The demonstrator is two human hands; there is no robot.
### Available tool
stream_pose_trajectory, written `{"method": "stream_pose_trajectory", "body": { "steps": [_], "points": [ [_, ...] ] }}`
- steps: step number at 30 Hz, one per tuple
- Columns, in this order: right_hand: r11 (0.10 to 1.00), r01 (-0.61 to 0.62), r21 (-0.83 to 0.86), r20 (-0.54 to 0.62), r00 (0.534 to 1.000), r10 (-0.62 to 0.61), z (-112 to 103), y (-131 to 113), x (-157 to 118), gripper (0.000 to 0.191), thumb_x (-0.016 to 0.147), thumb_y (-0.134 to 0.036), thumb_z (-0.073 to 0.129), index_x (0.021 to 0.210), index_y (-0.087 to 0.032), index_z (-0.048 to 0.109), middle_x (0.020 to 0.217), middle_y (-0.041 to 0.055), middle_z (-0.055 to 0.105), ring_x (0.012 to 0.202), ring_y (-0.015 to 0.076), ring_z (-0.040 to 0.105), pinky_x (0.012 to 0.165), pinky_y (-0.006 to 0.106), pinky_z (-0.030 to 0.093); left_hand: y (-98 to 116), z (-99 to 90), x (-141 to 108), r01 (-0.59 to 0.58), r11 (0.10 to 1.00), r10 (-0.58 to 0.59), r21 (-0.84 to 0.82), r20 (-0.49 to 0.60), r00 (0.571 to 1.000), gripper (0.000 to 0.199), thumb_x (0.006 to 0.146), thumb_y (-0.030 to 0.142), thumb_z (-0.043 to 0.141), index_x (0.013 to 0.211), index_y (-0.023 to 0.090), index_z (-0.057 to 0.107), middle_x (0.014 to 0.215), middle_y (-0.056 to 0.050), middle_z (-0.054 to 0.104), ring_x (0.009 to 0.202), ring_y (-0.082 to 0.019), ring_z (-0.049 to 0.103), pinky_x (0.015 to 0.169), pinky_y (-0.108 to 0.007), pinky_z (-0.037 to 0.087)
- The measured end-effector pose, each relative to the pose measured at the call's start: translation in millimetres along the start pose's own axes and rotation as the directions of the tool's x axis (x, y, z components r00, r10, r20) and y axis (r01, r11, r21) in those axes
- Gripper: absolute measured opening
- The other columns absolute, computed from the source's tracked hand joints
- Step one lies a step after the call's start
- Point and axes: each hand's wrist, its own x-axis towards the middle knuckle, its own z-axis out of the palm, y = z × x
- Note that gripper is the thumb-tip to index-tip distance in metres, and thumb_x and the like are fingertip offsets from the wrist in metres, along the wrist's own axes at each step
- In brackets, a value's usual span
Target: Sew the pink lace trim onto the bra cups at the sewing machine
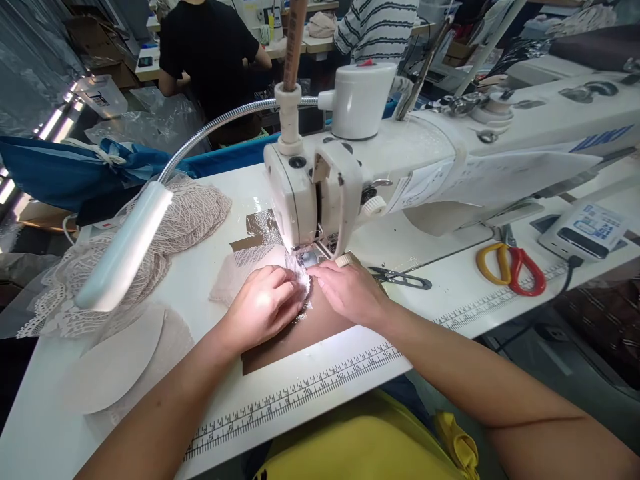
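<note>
Lace (303, 279) runs roughly 12-to-6, 2 o'clock of my left hand (265, 300), 10 of my right hand (350, 288); both touching (fingers curled, can't tell pinch).

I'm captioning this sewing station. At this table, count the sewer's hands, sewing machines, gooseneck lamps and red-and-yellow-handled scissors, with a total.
Hands, left hand and right hand: 2
Sewing machine: 1
Gooseneck lamp: 1
Red-and-yellow-handled scissors: 1 pair
Total: 5
</note>
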Motion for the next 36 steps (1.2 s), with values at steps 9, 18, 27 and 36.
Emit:
{"method": "stream_pose_trajectory", "body": {
  "steps": [9,18,27,36],
  "points": [
    [0.999,0.009,0.034,-0.016,1.000,-0.009,2,1,-2,0.027,0.088,-0.012,0.046,0.102,-0.018,0.068,0.088,0.0047,0.068,0.074,0.0169,0.056,0.068,0.029,0.036,-7,-3.3,-3,-0.076,0.997,0.076,0.023,0.010,0.997,0.021,0.086,0.014,0.052,0.101,0.018,0.066,0.102,-0.009,0.067,0.096,-0.024,0.059,0.083,-0.040,0.048],
    [0.991,0.131,0.001,0.070,0.989,-0.131,2,-3,-1,0.030,0.088,-0.011,0.046,0.106,-0.019,0.069,0.086,0.0049,0.062,0.071,0.0160,0.047,0.060,0.028,0.030,-7,-4.5,-2,-0.112,0.994,0.112,0.017,0.026,0.993,0.023,0.090,0.026,0.053,0.107,0.017,0.066,0.105,-0.010,0.067,0.093,-0.024,0.059,0.083,-0.041,0.048],
    [0.990,0.100,-0.099,0.137,0.987,-0.086,2,-7,-1,0.031,0.088,-0.010,0.045,0.108,-0.019,0.067,0.090,0.0064,0.061,0.074,0.0170,0.046,0.064,0.030,0.030,-4,3.8,1,-0.043,0.998,0.043,0.051,0.011,0.999,0.025,0.094,0.024,0.048,0.111,0.017,0.065,0.117,-0.008,0.067,0.093,-0.022,0.059,0.083,-0.039,0.049],
    [0.995,0.029,-0.100,0.079,0.997,-0.021,1,-7,6,0.031,0.086,-0.011,0.047,0.109,-0.017,0.067,0.086,0.0071,0.065,0.075,0.0185,0.053,0.064,0.031,0.032,-7,4.1,0,-0.047,0.995,0.047,0.092,0.006,0.999,0.031,0.092,0.026,0.050,0.118,0.018,0.063,0.122,-0.012,0.063,0.096,-0.026,0.057,0.085,-0.044,0.047]
  ]
}}
